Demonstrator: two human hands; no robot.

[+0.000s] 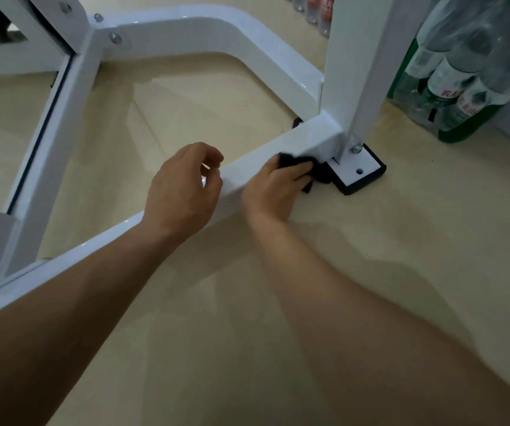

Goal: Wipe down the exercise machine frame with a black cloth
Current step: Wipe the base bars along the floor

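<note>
One head-worn view (wide-angle, edges bowed): looks forward and steeply down, close over the floor (385,256) and the white frame's base bar (315,133), which crosses mid-picture.

The left hand (183,192) and right hand (273,192) are showing bare. The left forearm (72,302) and right forearm (355,302) are showing uncovered.
</note>
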